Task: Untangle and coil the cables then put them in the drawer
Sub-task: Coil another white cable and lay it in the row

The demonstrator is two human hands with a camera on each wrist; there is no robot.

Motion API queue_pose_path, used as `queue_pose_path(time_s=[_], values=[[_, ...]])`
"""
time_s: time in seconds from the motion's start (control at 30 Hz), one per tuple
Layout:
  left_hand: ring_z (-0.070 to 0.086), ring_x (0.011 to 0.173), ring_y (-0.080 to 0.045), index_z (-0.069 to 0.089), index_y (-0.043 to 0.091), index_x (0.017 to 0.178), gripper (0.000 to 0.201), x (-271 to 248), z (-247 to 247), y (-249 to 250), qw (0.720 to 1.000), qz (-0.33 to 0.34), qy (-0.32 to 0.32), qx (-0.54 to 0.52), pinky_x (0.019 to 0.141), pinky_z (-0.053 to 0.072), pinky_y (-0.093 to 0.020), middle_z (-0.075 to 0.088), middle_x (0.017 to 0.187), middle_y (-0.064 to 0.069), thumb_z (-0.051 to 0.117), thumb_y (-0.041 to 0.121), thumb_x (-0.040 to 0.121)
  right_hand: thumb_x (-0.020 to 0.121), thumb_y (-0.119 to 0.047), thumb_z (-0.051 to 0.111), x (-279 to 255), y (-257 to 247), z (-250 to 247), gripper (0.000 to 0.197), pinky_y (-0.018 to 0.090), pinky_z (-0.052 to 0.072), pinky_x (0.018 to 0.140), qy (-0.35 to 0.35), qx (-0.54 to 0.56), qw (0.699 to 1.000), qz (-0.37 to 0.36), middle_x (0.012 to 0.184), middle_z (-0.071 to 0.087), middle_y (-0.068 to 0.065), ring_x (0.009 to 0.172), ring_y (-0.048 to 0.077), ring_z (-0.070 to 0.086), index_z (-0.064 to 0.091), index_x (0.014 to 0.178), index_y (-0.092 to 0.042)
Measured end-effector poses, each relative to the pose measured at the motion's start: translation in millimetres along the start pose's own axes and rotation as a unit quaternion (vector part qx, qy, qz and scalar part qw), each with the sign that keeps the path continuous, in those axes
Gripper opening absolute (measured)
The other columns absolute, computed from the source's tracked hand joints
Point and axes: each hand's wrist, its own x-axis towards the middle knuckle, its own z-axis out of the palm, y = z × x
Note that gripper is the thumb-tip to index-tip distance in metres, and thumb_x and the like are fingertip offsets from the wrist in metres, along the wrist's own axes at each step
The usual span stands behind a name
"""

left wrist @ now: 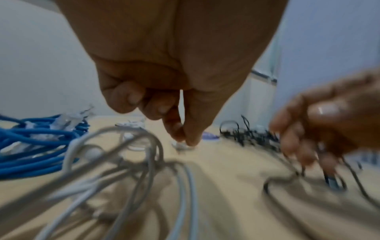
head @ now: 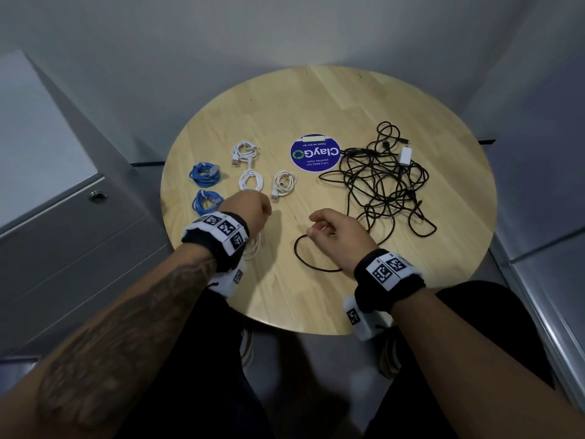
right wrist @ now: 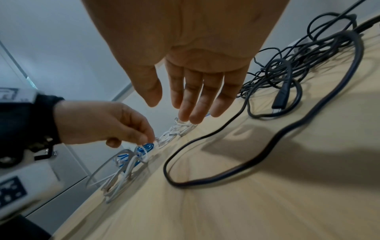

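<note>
My left hand (head: 259, 210) hovers low over the table's left part with curled fingers. Its thumb and forefinger pinch the far edge of a loosely coiled white cable (head: 253, 250) that lies mostly under the wrist, loops springing up (right wrist: 127, 164). The right hand (head: 316, 224) hangs open with relaxed fingers (right wrist: 185, 105), holding nothing, just above a loose black cable loop (head: 304, 258). That loop runs to a big black tangle (head: 380, 182) on the right. Two blue coils (head: 205, 174) and three white coils (head: 251, 180) lie in rows beyond my left hand.
The round wooden table (head: 316, 99) carries a blue round sticker (head: 315, 152) at its middle and a small white adapter (head: 405, 152) in the tangle. A grey drawer cabinet (head: 63, 236) with a lock stands left of the table. A black plug (right wrist: 279, 100) lies near my right hand.
</note>
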Motion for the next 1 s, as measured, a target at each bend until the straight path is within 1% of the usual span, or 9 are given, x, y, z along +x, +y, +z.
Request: queue_pose_path(time_s=[0.1, 0.23, 0.37, 0.5, 0.53, 0.6, 0.7, 0.87, 1.0], values=[[0.06, 0.1, -0.028, 0.065, 0.023, 0.112, 0.024, -10.6, -13.0, -15.3, 0.994, -0.01, 0.095, -0.054, 0.086, 0.051, -0.042, 0.058, 0.116, -0.004, 0.055, 0.018, 0.091, 0.091, -0.039, 0.063, -0.4, -0.9, 3.7, 0.027, 0.037, 0.053, 0.088, -0.024, -0.008, 1.0, -0.005, 0.092, 0.065, -0.016, 0.086, 0.004, 0.062, 0.063, 0.116, -0.028], [0.055, 0.114, -0.031, 0.045, 0.024, 0.139, 0.051, -23.0, -15.1, -17.3, 0.995, -0.049, -0.021, 0.084, 0.091, 0.049, -0.043, 0.047, 0.135, -0.007, 0.058, 0.033, 0.091, 0.09, -0.04, 0.063, 4.2, -0.1, 8.1, 0.026, 0.035, 0.053, 0.088, -0.03, -0.009, 0.999, -0.009, 0.093, 0.066, -0.016, 0.085, 0.0, 0.061, 0.063, 0.114, -0.03], [0.058, 0.108, -0.031, 0.05, 0.012, 0.128, 0.038, -18.1, 2.7, -13.1, 0.993, -0.047, -0.073, 0.077, 0.082, 0.049, -0.037, 0.058, 0.125, -0.013, 0.054, 0.013, 0.09, 0.09, -0.042, 0.063, 4.7, -0.1, 9.6, 0.025, 0.032, 0.054, 0.086, -0.045, -0.011, 0.999, -0.005, 0.094, 0.065, -0.018, 0.086, -0.002, 0.06, 0.063, 0.113, -0.032], [0.062, 0.096, -0.025, 0.064, 0.016, 0.109, 0.021, -17.0, 14.8, -19.4, 0.986, -0.058, 0.017, -0.152, 0.076, 0.047, -0.029, 0.066, 0.104, -0.006, 0.059, 0.01, 0.089, 0.092, -0.038, 0.063, 5.7, -0.2, 9.9, 0.024, 0.03, 0.052, 0.087, -0.031, 0.038, 0.999, -0.009, 0.095, 0.065, -0.016, 0.082, -0.003, 0.06, 0.064, 0.115, -0.031], [0.063, 0.089, -0.022, 0.066, 0.016, 0.103, 0.017, -19.8, 16.4, -16.0, 0.962, -0.038, 0.041, -0.268, 0.074, 0.048, -0.029, 0.067, 0.095, -0.004, 0.063, 0.007, 0.088, 0.093, -0.036, 0.063, 7.5, -0.6, 9.6, 0.026, 0.028, 0.051, 0.087, -0.025, 0.061, 0.998, -0.008, 0.098, 0.065, -0.016, 0.08, -0.005, 0.06, 0.064, 0.118, -0.029], [0.064, 0.076, -0.019, 0.066, 0.014, 0.101, 0.018, -30.3, 14.4, -1.4, 0.86, -0.006, 0.02, -0.51, 0.07, 0.053, -0.032, 0.068, 0.086, -0.004, 0.064, 0.001, 0.088, 0.095, -0.031, 0.063, 9.5, -3.6, 8.6, 0.031, 0.021, 0.05, 0.084, -0.035, 0.121, 0.992, 0.001, 0.106, 0.065, -0.013, 0.079, -0.009, 0.061, 0.061, 0.125, -0.026], [0.069, 0.068, -0.016, 0.062, 0.01, 0.103, 0.02, -37.6, 16.9, 17.4, 0.717, 0.02, -0.046, -0.695, 0.063, 0.058, -0.03, 0.072, 0.082, -0.004, 0.057, -0.004, 0.09, 0.094, -0.017, 0.065, 12.0, -5.0, 9.0, 0.029, 0.022, 0.051, 0.079, -0.04, 0.219, 0.975, 0.016, 0.106, 0.069, -0.001, 0.087, 0.009, 0.068, 0.063, 0.123, -0.021], [0.068, 0.065, -0.018, 0.06, 0.008, 0.106, 0.024, -30.4, 25.5, 25.9, 0.634, 0.012, -0.082, -0.769, 0.06, 0.059, -0.033, 0.071, 0.082, -0.008, 0.052, -0.007, 0.089, 0.092, -0.023, 0.068, 10.1, -10.3, -2.2, 0.005, 0.032, 0.052, 0.074, -0.006, 0.275, 0.961, 0.016, 0.085, 0.07, -0.002, 0.077, 0.012, 0.063, 0.07, 0.097, -0.022], [0.064, 0.067, -0.018, 0.063, 0.006, 0.104, 0.021, -30.4, 30.1, 33.3, 0.593, -0.003, -0.078, -0.801, 0.065, 0.057, -0.032, 0.07, 0.083, -0.01, 0.05, -0.002, 0.091, 0.088, -0.022, 0.074, 4.4, -13.2, -2.6, 0.015, 0.033, 0.056, 0.085, -0.023, 0.29, 0.957, -0.013, 0.096, 0.075, 0.003, 0.092, 0.019, 0.071, 0.072, 0.102, -0.021]])
